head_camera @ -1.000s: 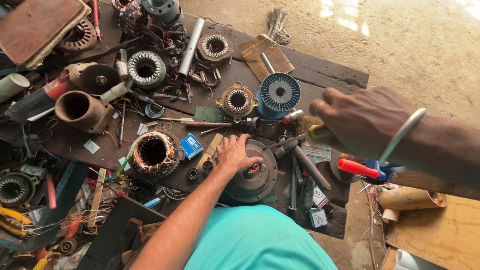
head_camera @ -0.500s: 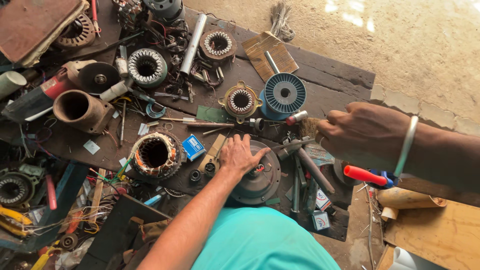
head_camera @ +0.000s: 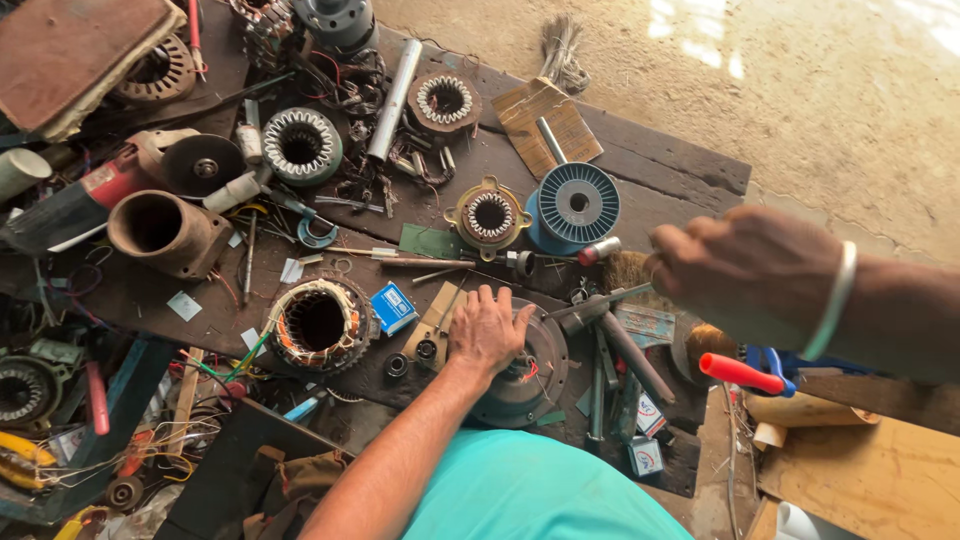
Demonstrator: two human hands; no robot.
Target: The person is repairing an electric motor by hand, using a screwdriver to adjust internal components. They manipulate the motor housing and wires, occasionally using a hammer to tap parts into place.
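Right hand [head_camera: 745, 275] raised since | left hand [head_camera: 487, 330] on 1 motor housing [head_camera: 525, 365], seemingly

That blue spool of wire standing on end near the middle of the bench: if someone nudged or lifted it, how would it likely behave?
The blue spool stands on one flat flange on the dark wooden bench, so a nudge would probably slide it rather than roll it. If tipped onto its side, the round flanges would likely let it roll. If it is wound full, which the top view cannot confirm, it may feel heavy for its size.
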